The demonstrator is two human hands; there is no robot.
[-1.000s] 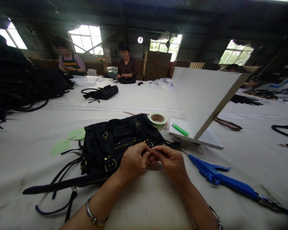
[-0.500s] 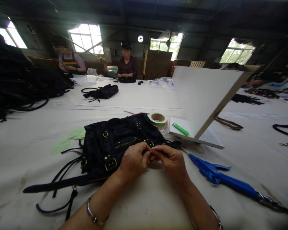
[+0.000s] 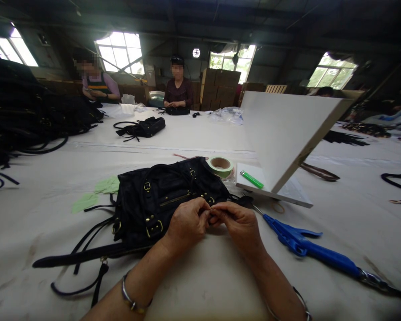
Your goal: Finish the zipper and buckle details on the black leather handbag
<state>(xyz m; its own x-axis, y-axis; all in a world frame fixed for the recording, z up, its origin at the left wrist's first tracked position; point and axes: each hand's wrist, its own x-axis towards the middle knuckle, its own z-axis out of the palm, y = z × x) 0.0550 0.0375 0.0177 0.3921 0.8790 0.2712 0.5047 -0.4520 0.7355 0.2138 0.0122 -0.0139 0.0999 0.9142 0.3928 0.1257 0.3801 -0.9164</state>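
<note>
A black handbag (image 3: 173, 187) with brass buckles and zips lies on the pale table in front of me. At its near right edge my left hand (image 3: 190, 220) and my right hand (image 3: 237, 223) meet, fingertips pinched together. What they pinch is too small and covered to make out. The bag's long zipped strap end (image 3: 76, 257) and thin cords trail off to the left. Just right of my right hand lies a blue air blow gun (image 3: 304, 245), its thin nozzle pointing toward the bag.
Behind the bag sit a roll of green tape (image 3: 220, 166) and a green lighter (image 3: 252, 179) on a white board stand (image 3: 287, 133). Green tape pieces (image 3: 87, 200) lie left. A pile of black bags (image 3: 30, 111) rises at far left. Co-workers (image 3: 178, 91) sit across the table beyond another black bag (image 3: 147, 127).
My hands keep the same pinched pose beside the bag. At the left edge a fingertip of someone has come into view, and black cords there reach farther in.
</note>
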